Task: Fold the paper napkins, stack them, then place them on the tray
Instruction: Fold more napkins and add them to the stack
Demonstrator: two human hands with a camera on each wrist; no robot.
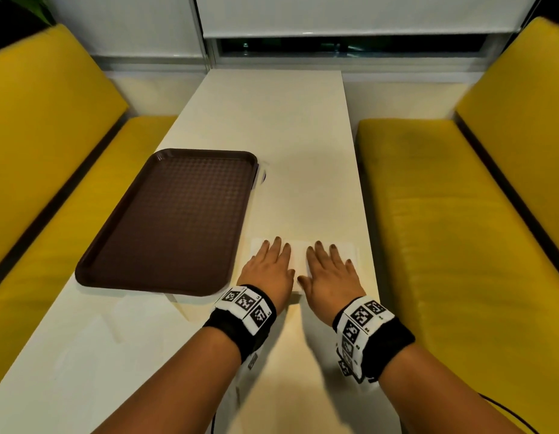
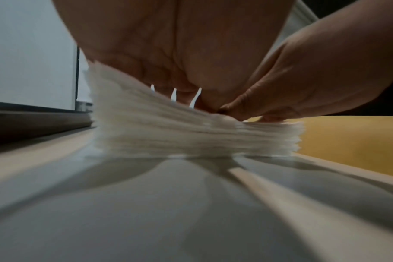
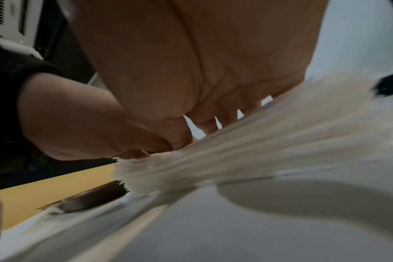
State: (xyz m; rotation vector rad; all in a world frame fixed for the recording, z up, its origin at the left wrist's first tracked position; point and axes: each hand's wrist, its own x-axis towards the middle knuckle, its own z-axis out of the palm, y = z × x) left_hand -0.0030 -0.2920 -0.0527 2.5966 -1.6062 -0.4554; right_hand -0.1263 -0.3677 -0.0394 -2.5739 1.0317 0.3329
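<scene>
Table [image 1: 84, 355]: pale and smooth; the near end is taken up by both forearms, each banded with a marker-printed wrist strap.
Left hand [image 1: 267, 267]: laid palm-down on the left half of the napkins, fingers straight and slightly spread, nothing pinched.
Right hand [image 1: 330, 270]: laid palm-down on the right half, fingers straight and spread, thumb angled in toward the left thumb.
Napkins [image 1: 298, 258]: found on the table just right of the tray, under both palms, near the table's right edge.
Handling (judged): light, soft, many thin loose sheets; easily skewed or fanned, easily creased or torn. The top sheets are expected to slide unless the pile is kept squeezed.
Hold (judged): best taken at the two short sides, thumbs on top and fingers slid under, so the whole pile is lifted as one.
Tray [image 1: 165, 223]: brown, textured floor, raised rim; nothing is seen on it. It lies just left of the napkins, not touching them.
Benches [image 1: 460, 214]: yellow, at either side of the table.
Head view only: the pale pile is barely told from the table; its thickness is not shown.
Left wrist view [image 2: 191, 134]: the pile's layered edge is shown, compressed in the middle and flared at the left.
Right wrist view [image 3: 247, 154]: ragged, fanned sheet edges are shown, blurred; the tray rim is glimpsed beyond.
</scene>
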